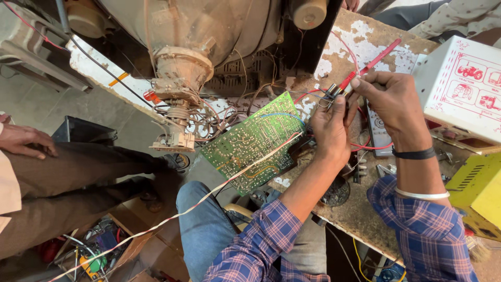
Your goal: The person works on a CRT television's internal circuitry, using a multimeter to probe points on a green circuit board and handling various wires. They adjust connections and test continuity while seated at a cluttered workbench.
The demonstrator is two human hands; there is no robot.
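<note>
My left hand (330, 129) rests on the right edge of a green circuit board (254, 140) and pinches small metal plugs (332, 90) at the end of some wires. My right hand (389, 102) pinches a red test probe (377, 58) whose tip touches those plugs. A red lead (368, 148) loops under my right wrist. The board hangs off the worn bench edge, solder side up, wired to the neck of an old picture tube (180, 68).
A white box with red drawings (462, 89) and a yellow metal case (477, 193) stand at right. A remote control (377, 136) lies beneath my right hand. Another person sits at left, hand on knee (23, 140). A box of parts (94, 250) sits on the floor.
</note>
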